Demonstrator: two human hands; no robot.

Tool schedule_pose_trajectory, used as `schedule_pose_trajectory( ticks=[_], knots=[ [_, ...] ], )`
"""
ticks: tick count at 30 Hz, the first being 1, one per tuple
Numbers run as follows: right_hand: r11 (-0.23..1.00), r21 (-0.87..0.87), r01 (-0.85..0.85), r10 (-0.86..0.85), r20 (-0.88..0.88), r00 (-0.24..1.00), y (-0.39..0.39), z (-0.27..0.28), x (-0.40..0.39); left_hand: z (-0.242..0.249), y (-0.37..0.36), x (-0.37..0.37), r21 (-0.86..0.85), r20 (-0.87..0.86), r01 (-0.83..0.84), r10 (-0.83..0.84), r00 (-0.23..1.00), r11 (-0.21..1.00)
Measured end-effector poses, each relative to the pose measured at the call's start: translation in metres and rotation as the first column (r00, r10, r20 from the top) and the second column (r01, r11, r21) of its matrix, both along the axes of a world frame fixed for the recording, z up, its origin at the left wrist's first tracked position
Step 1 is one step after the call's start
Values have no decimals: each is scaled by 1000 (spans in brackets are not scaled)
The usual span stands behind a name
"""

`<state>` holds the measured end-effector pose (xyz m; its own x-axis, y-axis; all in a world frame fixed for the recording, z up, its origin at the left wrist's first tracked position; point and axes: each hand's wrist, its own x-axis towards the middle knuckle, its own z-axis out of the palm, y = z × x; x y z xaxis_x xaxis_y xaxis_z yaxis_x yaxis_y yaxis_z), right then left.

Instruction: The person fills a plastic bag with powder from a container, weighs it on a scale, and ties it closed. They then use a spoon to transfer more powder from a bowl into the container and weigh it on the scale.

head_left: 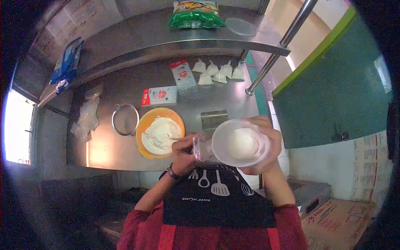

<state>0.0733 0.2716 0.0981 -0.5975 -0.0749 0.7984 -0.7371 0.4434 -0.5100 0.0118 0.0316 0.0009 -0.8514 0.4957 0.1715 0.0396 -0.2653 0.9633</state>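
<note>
My right hand [268,143] is wrapped round a translucent white plastic tub [222,143], tilted so that its mouth faces me. White powder [243,143] lies inside it. My left hand [183,152] is closed on a clear, pinkish plastic container [201,148], held close beside the tub; its exact kind is hard to make out. Just left of that hand, an orange bowl [143,149] stands on the steel table, with a heap of white flour-like powder [161,134] in it.
A round sieve [125,119] lies left of the bowl. Behind are two red-and-white packets [160,96], several tied bags of white powder [218,75] and a metal block-like tin [214,119]. Plastic bags [88,114] lie at left. A steel shelf [166,46] crosses above the table.
</note>
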Motion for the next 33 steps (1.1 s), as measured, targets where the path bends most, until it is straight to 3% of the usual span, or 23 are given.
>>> schedule_pose_trajectory(
  ticks=[1,3,5,10,14,19,33],
  knots=[
    [1000,2,-11,11,-5,1000,0,11,-8,-3,-1,-1,28,-6,3,-3,1000,1000],
    [947,286,-144,121,96,988,-5,36,-20,-6,-3,-2,52,-15,-6,7,1000,999],
    [957,217,-192,166,131,977,-15,52,-25,-8,-4,0,82,-17,-23,25,1000,996],
    [836,430,-341,288,185,940,-27,69,-45,3,-8,3,51,11,-56,56,998,997],
    [792,463,-397,326,229,917,-39,83,-52,4,-11,4,20,41,-59,58,997,998],
    [758,515,-401,317,247,916,-48,87,-58,-10,-13,1,21,-111,-106,107,988,994],
    [743,557,-371,300,218,929,-55,87,-63,-5,-9,-2,132,-15,-79,82,997,988]
  ],
)
